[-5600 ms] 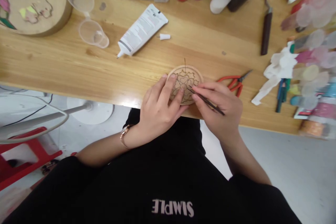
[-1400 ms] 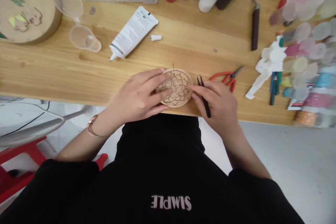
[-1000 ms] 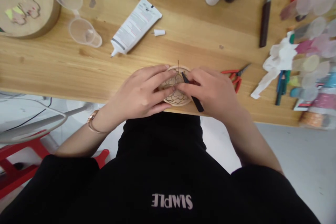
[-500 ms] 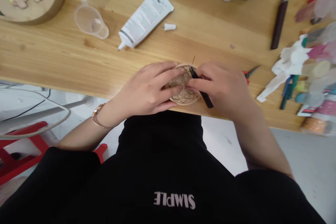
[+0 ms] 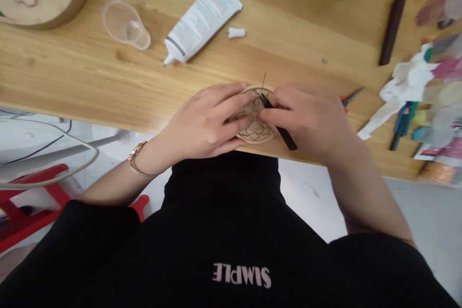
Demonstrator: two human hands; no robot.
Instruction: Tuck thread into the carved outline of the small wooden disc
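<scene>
A small round wooden disc (image 5: pixel 257 134) with dark, curving wire-like outlines lies at the table's near edge. My left hand (image 5: pixel 212 120) holds its left side, fingers over the top and pressing on the pattern. Black tweezers (image 5: pixel 287 138) are gripped in my right hand (image 5: pixel 306 120), their tips at the disc's upper part. From those tips a thin copper-coloured wire (image 5: pixel 264 79) sticks up past the rim. My right fingers hide part of the tweezers and the disc's right side.
Beyond my hands lie a white glue tube (image 5: pixel 202 19), its small cap (image 5: pixel 236 32) and clear plastic cups (image 5: pixel 124 24). Right are red-handled scissors (image 5: pixel 352 97), crumpled tissue (image 5: pixel 406 77) and a dark-handled tool (image 5: pixel 392 29). A larger wooden round (image 5: pixel 68 5) stands far left.
The view has shifted slightly, so the things on the table sit a little differently. The wire at the tweezer tips stands a bit more upright. Both hands keep their hold.
</scene>
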